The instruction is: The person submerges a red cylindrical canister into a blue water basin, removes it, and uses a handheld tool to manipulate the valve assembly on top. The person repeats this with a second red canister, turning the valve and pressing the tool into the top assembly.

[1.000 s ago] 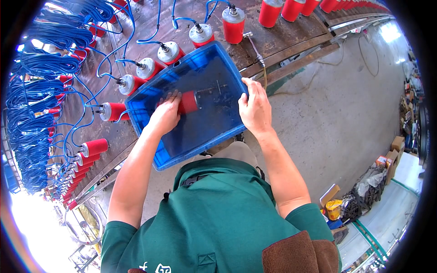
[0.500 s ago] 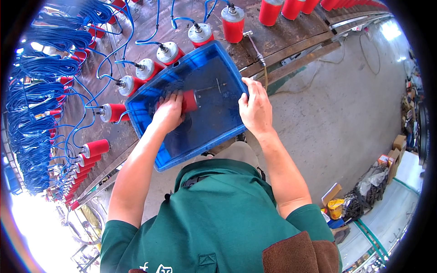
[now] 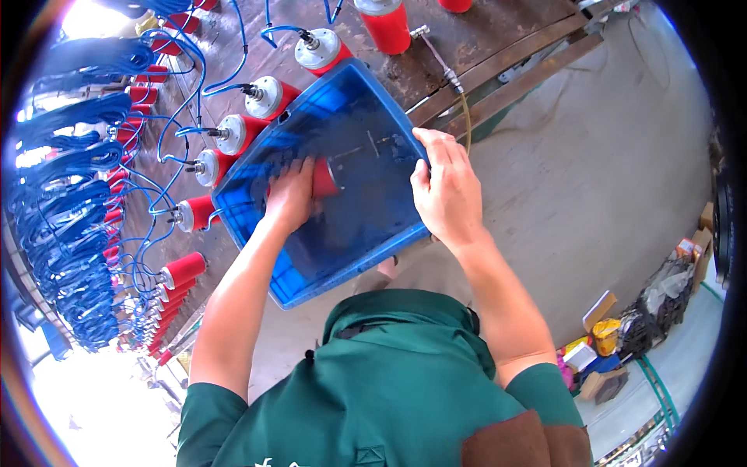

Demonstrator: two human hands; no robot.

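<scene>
A blue plastic tub holds dark, clear liquid. My left hand reaches down into it, fingers curled over a red cylinder that lies on its side under the surface. A thin rod with a crossbar extends from the cylinder's end toward the tub's far right. The underside of my left hand's grip is hidden. On the right, my right hand grips the tub's rim at the side, thumb inside and fingers along the edge.
More red cylinders with metal caps and blue hoses stand around the tub on the worn brown table. Coiled blue hoses fill the far left. A metal fitting on a yellowish hose lies by the table edge. Boxes and bags sit lower right.
The view has shifted, and the table and tub appear slightly turned. Both hands keep their places, the left on the submerged cylinder and the right on the rim.
</scene>
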